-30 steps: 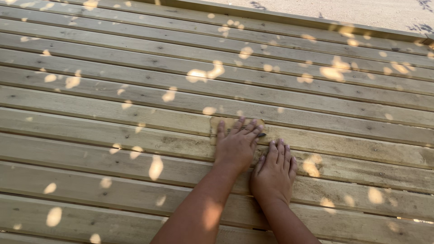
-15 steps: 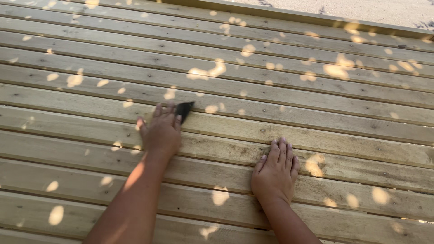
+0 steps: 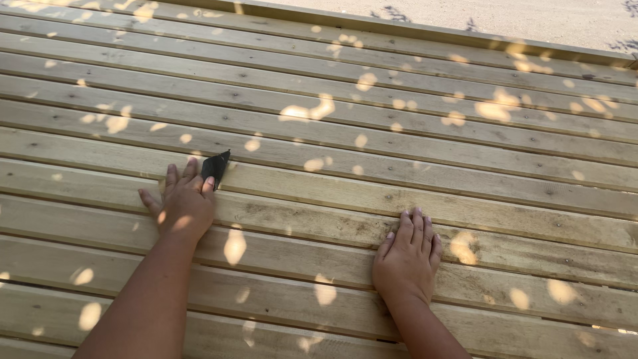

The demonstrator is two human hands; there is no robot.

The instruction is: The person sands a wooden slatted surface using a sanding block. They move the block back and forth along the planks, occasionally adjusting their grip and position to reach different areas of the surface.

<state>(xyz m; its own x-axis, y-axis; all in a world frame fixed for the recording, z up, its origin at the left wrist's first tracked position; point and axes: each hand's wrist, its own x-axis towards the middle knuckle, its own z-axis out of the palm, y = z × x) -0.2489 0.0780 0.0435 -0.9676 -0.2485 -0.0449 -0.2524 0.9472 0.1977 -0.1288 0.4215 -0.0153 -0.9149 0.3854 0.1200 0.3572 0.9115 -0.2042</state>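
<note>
Deck boards (image 3: pixel 399 139): pale yellow-tan wood, grey-brown grain streaks, dappled with bright sun spots. Dark, near-black scrap (image 3: pixel 215 167), left of centre. Sandy beige ground (image 3: pixel 531 16), upper right.

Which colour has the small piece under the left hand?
Black, seen in the head view.

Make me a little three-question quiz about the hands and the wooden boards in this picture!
1. True or false: the left hand presses on a small dark sheet that sticks out past its fingertips.
2. How does the right hand lie on the deck boards? A) flat, palm down B) in a fist C) lifted in the air
3. Fill in: the bright patches scattered over the boards are spots of ____.

Key: 1 true; 2 A; 3 sunlight.
</note>
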